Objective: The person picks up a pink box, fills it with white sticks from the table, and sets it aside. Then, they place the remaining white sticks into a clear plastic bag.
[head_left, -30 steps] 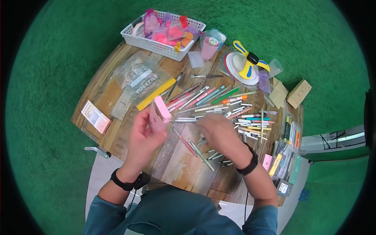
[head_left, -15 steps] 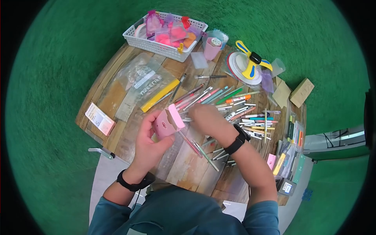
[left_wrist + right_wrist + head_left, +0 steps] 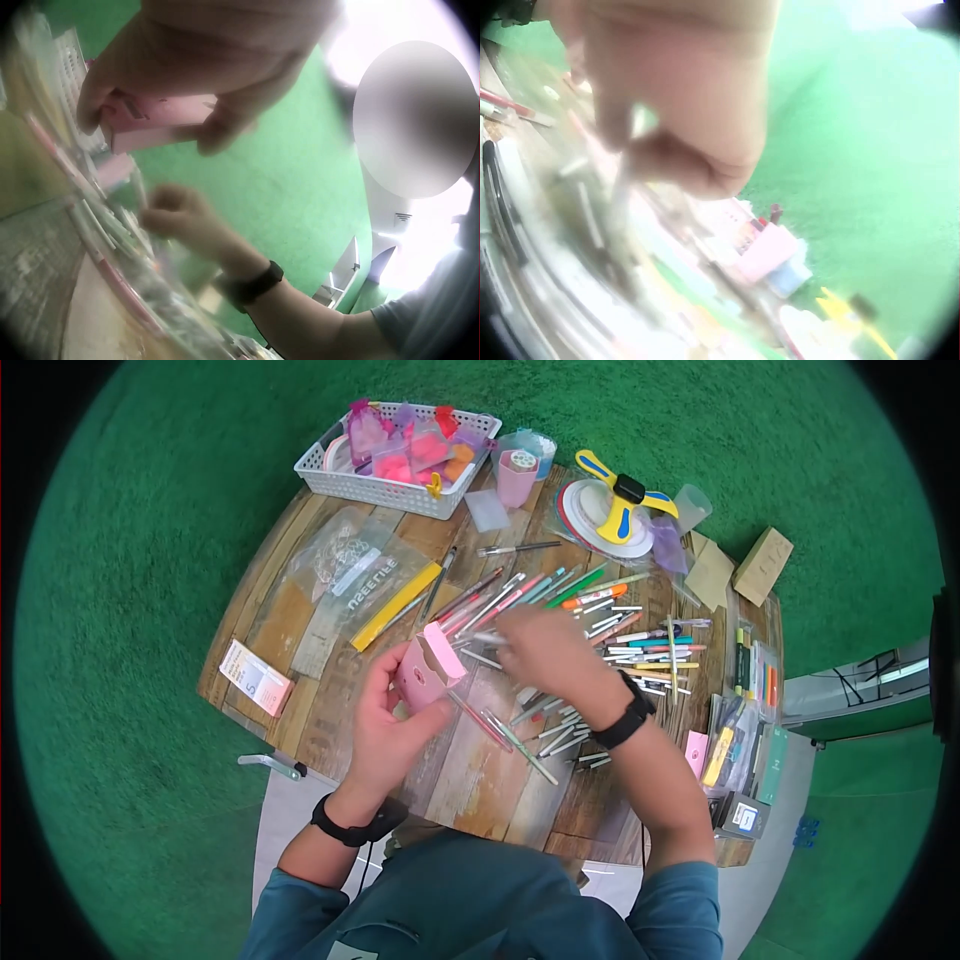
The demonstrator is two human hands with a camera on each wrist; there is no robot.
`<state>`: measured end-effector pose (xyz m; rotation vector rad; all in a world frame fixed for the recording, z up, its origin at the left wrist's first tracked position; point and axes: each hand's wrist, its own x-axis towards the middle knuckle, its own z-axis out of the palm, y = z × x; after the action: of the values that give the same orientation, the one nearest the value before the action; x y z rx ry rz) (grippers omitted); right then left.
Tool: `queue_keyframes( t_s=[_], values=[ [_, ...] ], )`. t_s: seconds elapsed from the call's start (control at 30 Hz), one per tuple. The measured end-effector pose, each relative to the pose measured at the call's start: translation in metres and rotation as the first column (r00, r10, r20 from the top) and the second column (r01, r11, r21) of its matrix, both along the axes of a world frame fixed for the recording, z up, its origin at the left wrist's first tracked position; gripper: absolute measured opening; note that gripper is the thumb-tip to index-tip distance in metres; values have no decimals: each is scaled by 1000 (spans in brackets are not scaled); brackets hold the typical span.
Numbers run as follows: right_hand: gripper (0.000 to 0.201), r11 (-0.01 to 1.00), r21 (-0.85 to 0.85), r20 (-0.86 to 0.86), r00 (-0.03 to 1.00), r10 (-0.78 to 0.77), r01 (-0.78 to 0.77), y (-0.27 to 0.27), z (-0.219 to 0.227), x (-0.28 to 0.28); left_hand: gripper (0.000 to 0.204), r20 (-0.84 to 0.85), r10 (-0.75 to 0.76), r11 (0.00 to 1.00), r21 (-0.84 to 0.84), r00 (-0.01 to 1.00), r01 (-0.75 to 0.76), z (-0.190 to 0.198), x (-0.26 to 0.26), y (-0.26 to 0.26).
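Observation:
In the head view my left hand point(image 3: 395, 710) grips a small pink carton point(image 3: 432, 668) with its top flap open, held over the table. Thumb and fingers clasp the carton's sides in the left wrist view. My right hand point(image 3: 550, 655) is over a spread of pens point(image 3: 645, 655), a little right of the carton. Blurred in the right wrist view, its curled fingers point(image 3: 682, 165) pinch a slim pale pen point(image 3: 621, 191). Just below the carton lie a pink pen and a green pen point(image 3: 525, 750).
A white basket point(image 3: 375, 490) of colourful pouches stands at the back, beside a pink cup point(image 3: 517, 485). A yellow-and-blue three-armed object point(image 3: 628, 495) rests on round plates. Pouches point(image 3: 735, 745) line the right edge. A plastic bag point(image 3: 345, 565) and a small box point(image 3: 255, 678) lie left.
The carton has moved right and tilted so that its opening faces the right hand. The right hand has shifted among the pens, lately up and right, away from the carton.

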<state>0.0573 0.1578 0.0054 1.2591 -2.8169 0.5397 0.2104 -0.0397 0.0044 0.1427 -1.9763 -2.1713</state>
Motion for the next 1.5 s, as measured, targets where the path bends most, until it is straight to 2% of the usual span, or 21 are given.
queue_keyframes(
  t_s=[0.1,0.17,0.27,0.33,0.47,0.6,0.67,0.8,0.87,0.9,0.97,1.0,1.07,1.1,1.17,1.23,1.3,1.33,1.37,1.43,1.5],
  values=[
    [15,995,-14,-57,993,-102,102,20,5,-12,69,9,11,1000,-8,1000,-11,-2,1,-2],
    [14,994,26,-58,992,-108,110,30,-3,-18,68,1,8,1000,-10,1000,-8,-1,-1,-2],
    [13,995,22,-70,993,-98,100,33,-17,-13,68,-19,15,999,-40,1000,-16,-5,1,-3],
    [11,1000,11,-196,980,19,-17,23,-23,-6,68,-8,27,999,-36,1000,-27,-4,1,-1],
    [10,988,-29,-124,981,148,-153,-3,-28,20,69,-51,67,996,-52,996,-70,-12,3,-3],
    [6,988,43,-93,984,150,-146,-17,-30,22,70,-78,159,986,-40,984,-163,-8,5,-8],
    [13,991,110,31,997,72,-75,-23,-28,20,70,-80,177,983,-38,981,-180,-5,7,-11],
    [22,989,120,52,995,84,-90,-25,-21,18,68,-57,152,986,-66,987,-155,-12,9,-18],
    [35,999,-35,151,989,-3,8,-19,-7,22,69,-23,113,989,-95,993,-115,-15,13,-13],
    [35,1000,-31,149,989,4,1,-13,4,23,69,17,76,990,-124,997,-74,-17,16,-11],
    [46,959,-250,281,958,-59,133,6,26,25,69,69,33,990,-139,997,-23,-23,21,-6],
    [46,962,-242,277,959,-59,129,19,32,25,68,89,-5,981,-194,996,22,-23,21,0],
    [51,904,-391,360,933,-23,173,46,42,30,64,124,-46,943,-321,991,84,-18,21,12],
    [51,909,-379,358,933,-30,175,52,45,36,64,121,-51,948,-308,991,86,-15,20,17],
    [42,683,-619,570,820,51,388,64,51,55,62,41,-91,873,-477,995,99,-12,19,27],
    [37,661,-622,578,815,27,419,70,53,75,62,-11,-103,853,-515,995,83,-16,18,35],
    [35,482,-825,366,929,57,296,68,48,93,61,-61,-115,827,-558,992,61,-19,17,42],
    [35,502,-836,293,954,65,222,69,48,101,61,-93,-118,804,-594,989,40,-20,16,45],
    [35,501,-836,294,954,63,224,69,44,105,61,-125,-123,777,-630,984,17,-20,16,47],
    [35,538,-842,58,998,19,39,68,34,111,61,-118,-139,797,-602,983,40,-19,17,53],
    [35,543,-839,47,999,12,33,69,31,114,62,-112,-155,816,-574,982,63,-18,19,56]
  ],
)
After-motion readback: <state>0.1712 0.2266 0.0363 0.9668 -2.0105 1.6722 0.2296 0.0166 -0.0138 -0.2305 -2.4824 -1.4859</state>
